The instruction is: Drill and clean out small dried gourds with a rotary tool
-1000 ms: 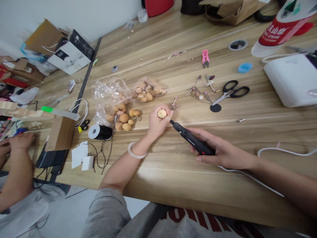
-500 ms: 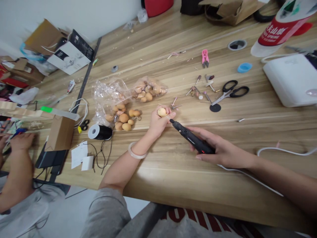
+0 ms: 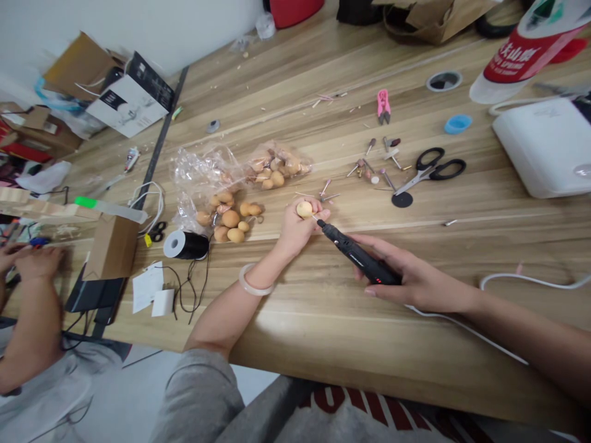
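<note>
My left hand (image 3: 295, 229) rests on the wooden table (image 3: 323, 307) and pinches a small tan nut (image 3: 303, 209) between fingers and thumb. My right hand (image 3: 410, 280) is wrapped round a black rotary tool (image 3: 357, 255) with a white cord (image 3: 530, 282). The tool's thin bit touches the nut's right side. A pale bangle (image 3: 253, 282) sits on my left wrist.
A heap of similar nuts (image 3: 231, 218) and a clear bag of them (image 3: 277, 166) lie left of my hand. Beyond are loose tool bits (image 3: 373, 166), black scissors (image 3: 431, 169), a black thread spool (image 3: 187, 245), a white box (image 3: 545, 147). Another person's hands (image 3: 28, 261) work at far left.
My left hand has turned the nut slightly and shifted it a little to the right. The tool stays against it. The other person's hands have moved at far left.
</note>
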`<state>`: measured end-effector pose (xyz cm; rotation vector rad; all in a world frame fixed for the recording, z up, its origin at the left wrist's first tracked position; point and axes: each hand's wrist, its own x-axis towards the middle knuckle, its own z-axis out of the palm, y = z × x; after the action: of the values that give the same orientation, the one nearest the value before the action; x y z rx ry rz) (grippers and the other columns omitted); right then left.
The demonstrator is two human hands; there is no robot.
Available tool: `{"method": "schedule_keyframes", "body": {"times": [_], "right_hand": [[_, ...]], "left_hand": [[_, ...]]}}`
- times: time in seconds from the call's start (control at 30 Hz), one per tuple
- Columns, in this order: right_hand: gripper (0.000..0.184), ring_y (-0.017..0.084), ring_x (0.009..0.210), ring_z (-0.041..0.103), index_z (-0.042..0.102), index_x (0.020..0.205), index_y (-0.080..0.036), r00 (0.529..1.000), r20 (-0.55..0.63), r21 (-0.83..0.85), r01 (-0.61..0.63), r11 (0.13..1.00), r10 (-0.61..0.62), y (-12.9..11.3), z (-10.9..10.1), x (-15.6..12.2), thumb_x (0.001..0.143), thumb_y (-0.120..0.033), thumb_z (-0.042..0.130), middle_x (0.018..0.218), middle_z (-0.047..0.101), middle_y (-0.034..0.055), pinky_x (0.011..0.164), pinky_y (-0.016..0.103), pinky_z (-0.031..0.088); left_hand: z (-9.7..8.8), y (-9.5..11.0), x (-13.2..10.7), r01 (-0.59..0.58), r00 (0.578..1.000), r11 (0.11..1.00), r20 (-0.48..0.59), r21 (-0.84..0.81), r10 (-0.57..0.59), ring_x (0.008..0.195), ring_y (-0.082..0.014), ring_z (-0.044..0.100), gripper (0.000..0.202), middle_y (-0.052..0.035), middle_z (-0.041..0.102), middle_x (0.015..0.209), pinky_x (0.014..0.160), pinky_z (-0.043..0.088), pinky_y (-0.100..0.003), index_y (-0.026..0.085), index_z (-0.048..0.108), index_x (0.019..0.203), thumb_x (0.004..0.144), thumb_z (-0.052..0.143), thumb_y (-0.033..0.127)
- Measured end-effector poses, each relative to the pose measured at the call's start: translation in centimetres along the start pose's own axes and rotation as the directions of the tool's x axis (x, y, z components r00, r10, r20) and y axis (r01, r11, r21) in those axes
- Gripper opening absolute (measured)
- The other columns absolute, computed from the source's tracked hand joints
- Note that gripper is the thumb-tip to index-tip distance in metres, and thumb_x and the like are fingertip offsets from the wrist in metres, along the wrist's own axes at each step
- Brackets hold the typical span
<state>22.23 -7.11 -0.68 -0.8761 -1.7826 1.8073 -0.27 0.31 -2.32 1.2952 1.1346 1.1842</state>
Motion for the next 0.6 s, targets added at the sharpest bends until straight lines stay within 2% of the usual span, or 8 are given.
{"method": "schedule_keyframes", "body": {"times": [0.4,0.6], "right_hand": [[0.075,0.016,0.086,0.059,0.027,0.153,-0.024,1.000,0.016,0.002,0.006,1.000,-0.006,0.08,-0.11,0.02,0.087,-0.026,0.065,0.095,0.059,0.0038,0.079,0.032,0.053],[0.075,0.015,0.085,0.059,0.028,0.152,-0.024,1.000,0.020,-0.004,0.017,1.000,-0.017,0.05,-0.07,-0.02,0.087,-0.026,0.064,0.095,0.059,0.0030,0.077,0.029,0.052]], "left_hand": [[-0.01,-0.02,-0.03,-0.015,1.000,1.000,0.013,0.026,0.015,0.054,-0.0058,0.040,0.042,0.0037,0.048,0.068,0.052,0.034,-0.024,0.019,0.044,0.064,0.067,0.081,0.038],[-0.31,0.07,-0.03,-0.086,0.996,0.988,-0.029,0.125,0.090,0.063,-0.0086,0.045,0.032,0.0026,0.052,0.069,0.061,0.038,-0.024,0.018,0.048,0.064,0.069,0.078,0.027]]}}
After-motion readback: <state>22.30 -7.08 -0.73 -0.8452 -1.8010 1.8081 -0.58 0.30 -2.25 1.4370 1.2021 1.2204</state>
